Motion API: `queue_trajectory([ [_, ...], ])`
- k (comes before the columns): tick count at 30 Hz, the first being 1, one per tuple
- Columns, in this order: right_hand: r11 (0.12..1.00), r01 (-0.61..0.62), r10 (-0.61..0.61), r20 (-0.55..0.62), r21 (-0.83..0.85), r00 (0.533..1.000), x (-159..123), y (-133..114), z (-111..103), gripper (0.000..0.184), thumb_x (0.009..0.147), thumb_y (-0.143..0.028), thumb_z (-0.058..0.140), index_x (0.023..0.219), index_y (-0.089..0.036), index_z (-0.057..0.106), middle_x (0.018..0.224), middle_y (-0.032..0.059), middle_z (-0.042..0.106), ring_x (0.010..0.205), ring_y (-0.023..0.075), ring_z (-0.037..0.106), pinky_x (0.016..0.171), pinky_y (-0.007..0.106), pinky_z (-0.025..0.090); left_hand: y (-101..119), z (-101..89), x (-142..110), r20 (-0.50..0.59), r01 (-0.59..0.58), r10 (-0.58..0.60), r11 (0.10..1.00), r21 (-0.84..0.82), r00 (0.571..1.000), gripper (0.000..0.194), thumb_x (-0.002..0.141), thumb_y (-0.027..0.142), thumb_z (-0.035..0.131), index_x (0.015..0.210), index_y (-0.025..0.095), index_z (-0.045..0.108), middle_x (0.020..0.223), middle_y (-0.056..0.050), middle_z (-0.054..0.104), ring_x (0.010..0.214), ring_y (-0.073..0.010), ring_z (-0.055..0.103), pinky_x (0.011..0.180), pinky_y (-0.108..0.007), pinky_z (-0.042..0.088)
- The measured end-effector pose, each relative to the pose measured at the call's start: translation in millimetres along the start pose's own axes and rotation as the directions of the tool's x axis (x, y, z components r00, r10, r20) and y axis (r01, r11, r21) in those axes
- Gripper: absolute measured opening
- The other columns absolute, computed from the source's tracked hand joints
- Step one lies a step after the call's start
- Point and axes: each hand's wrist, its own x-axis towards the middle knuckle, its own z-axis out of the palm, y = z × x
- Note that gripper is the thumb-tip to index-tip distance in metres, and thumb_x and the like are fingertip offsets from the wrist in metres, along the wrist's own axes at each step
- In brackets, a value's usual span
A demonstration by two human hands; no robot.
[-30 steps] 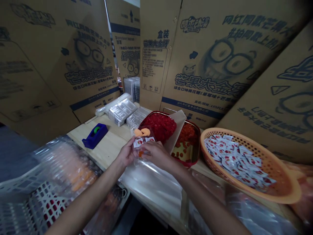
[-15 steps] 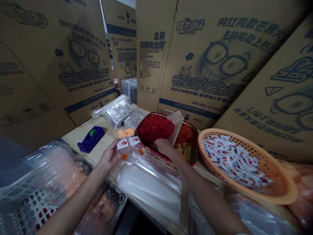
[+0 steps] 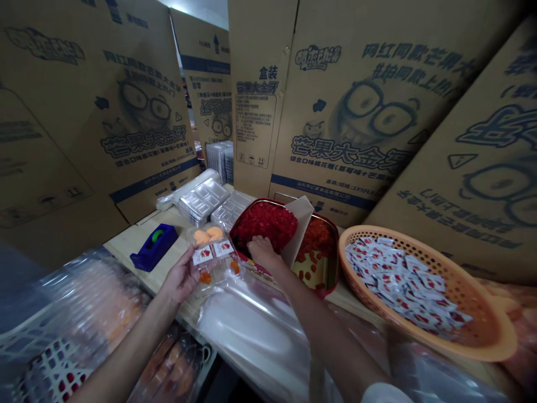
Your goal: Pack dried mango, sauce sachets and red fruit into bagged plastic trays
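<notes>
My left hand (image 3: 182,277) grips the near-left edge of a clear plastic compartment tray (image 3: 220,277). In the tray lie peach-coloured round sweets (image 3: 208,235), two white sachets with red print (image 3: 212,252) and small orange pieces (image 3: 205,277). To the right stands a red-rimmed tin (image 3: 336,263), split by a pale upright divider (image 3: 298,224). Red pieces (image 3: 268,221) heap on its left side, orange-red pieces (image 3: 316,238) on its right. My right hand (image 3: 264,250) reaches into the red side, fingers curled down at the near edge of the heap; their tips are hidden.
A blue tape dispenser (image 3: 154,247) stands left of the tray. Stacked clear trays (image 3: 203,196) sit behind it. An orange perforated basket (image 3: 499,330) of sachets is at right. Large cardboard boxes (image 3: 356,112) wall the back. A white crate (image 3: 46,364) is at lower left.
My right hand has shifted left and slightly nearer within the red pieces. My left hand and the tray have moved a little left and down in the view, which itself shifted slightly.
</notes>
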Motion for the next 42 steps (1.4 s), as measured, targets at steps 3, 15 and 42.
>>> queue_trajectory([
  [3,0.993,-0.018,0.024,-0.050,0.114,0.998,4,5,5,0.018,0.076,-0.007,0.049,0.079,-0.012,0.067,0.103,0.0167,0.063,0.104,0.0235,0.052,0.087,0.037,0.032,0,3.2,-3,0.015,0.005,-0.005,1.000,0.000,1.000,0.020,0.087,0.024,0.043,0.098,0.014,0.057,0.079,-0.006,0.069,0.073,-0.0189,0.068,0.072,-0.035,0.056],
  [15,0.596,-0.001,0.240,-0.178,0.803,0.954,-37,59,-20,0.019,0.070,-0.027,0.057,0.085,-0.015,0.057,0.068,-0.0005,0.063,0.059,0.0098,0.058,0.056,0.022,0.045,-8,9.5,2,0.060,0.056,-0.057,0.998,0.016,0.997,0.023,0.086,0.023,0.045,0.105,0.014,0.055,0.087,-0.009,0.070,0.077,-0.0201,0.068,0.071,-0.033,0.055],
  [42,0.872,-0.489,0.487,0.073,0.012,0.870,-93,103,-15,0.015,0.077,-0.010,0.057,0.090,-0.007,0.064,0.096,0.0176,0.064,0.091,0.0221,0.061,0.075,0.031,0.045,-33,39.2,5,0.140,0.116,-0.114,0.993,-0.006,0.984,0.023,0.087,0.024,0.043,0.103,0.014,0.056,0.086,-0.010,0.070,0.078,-0.0219,0.068,0.070,-0.036,0.056],
])
